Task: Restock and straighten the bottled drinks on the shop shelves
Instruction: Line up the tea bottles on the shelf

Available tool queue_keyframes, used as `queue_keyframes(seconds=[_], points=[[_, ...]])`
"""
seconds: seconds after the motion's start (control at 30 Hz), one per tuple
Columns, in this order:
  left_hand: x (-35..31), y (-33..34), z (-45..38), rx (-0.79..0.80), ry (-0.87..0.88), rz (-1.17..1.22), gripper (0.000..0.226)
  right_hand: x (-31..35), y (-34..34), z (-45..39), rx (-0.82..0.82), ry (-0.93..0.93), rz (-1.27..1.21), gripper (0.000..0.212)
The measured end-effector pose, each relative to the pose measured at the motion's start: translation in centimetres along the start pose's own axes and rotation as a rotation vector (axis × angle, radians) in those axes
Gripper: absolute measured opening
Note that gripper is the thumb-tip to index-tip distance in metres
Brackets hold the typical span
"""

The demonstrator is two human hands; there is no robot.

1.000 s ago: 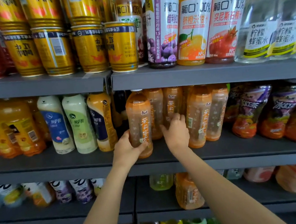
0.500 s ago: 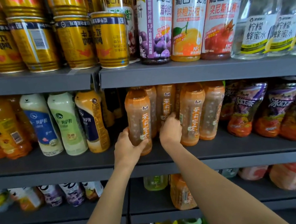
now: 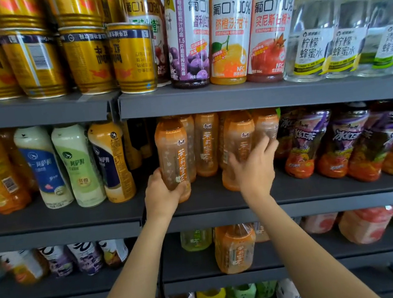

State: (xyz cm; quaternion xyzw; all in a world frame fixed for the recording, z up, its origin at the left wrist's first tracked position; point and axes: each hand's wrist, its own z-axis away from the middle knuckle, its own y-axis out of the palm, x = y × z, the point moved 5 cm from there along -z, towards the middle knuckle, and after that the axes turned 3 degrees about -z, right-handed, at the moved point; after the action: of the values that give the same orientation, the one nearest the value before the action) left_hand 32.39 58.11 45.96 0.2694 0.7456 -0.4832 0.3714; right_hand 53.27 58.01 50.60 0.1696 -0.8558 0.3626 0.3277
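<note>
Several orange tea bottles stand on the middle grey shelf (image 3: 223, 196). My left hand (image 3: 161, 195) grips the lower part of the frontmost orange bottle (image 3: 173, 152), which stands upright near the shelf's front edge. My right hand (image 3: 254, 168) wraps its fingers round another orange bottle (image 3: 238, 137) further right, the fingertips reaching toward the bottle behind it (image 3: 266, 125). Two more orange bottles (image 3: 206, 144) stand between and behind these.
Purple-labelled iced tea bottles (image 3: 347, 141) lean at the right of the same shelf; white, green and tan milk-tea bottles (image 3: 75, 167) stand at the left. Gold cans (image 3: 133, 56) and juice bottles (image 3: 228, 29) fill the shelf above. More bottles (image 3: 233, 248) sit on the lower shelves.
My right hand has moved from the bottles beside the left one over to the orange bottle further right and taken hold of it. My left hand keeps its grip on the front bottle.
</note>
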Motion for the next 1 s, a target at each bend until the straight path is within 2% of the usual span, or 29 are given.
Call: queue_keyframes(seconds=[0.1, 0.27, 0.33, 0.47, 0.57, 0.77, 1.0], points=[[-0.2, 0.1, -0.1, 0.016, -0.006, 0.002, 0.061, -1.1, 1.3, -0.2, 0.182, 0.087, 0.113, 0.069], [-0.3, 0.2, -0.2, 0.164, 0.012, 0.030, 0.061, -1.1, 1.6, 0.4, 0.240, 0.143, 0.082, 0.053], [-0.5, 0.1, -0.4, 0.242, 0.024, 0.028, 0.060, -1.2, 2.2, 0.7, 0.266, 0.135, 0.023, 0.052], [-0.6, 0.0, -0.8, 0.337, 0.045, 0.019, 0.061, -1.9, 3.8, 0.4, 0.335, 0.183, -0.142, 0.068], [-0.4, 0.0, -0.9, 0.389, 0.042, 0.054, 0.061, -2.2, 4.2, -0.2, 0.398, 0.168, -0.241, 0.064], [-0.4, 0.3, -1.1, 0.384, 0.026, 0.066, 0.061, -1.4, 4.7, 0.5, 0.745, 0.044, -0.320, 0.048], [-0.5, 0.2, -1.4, 0.361, 0.042, 0.002, 0.059, -0.6, 5.6, 0.9, 0.797, 0.065, -0.346, 0.037]])
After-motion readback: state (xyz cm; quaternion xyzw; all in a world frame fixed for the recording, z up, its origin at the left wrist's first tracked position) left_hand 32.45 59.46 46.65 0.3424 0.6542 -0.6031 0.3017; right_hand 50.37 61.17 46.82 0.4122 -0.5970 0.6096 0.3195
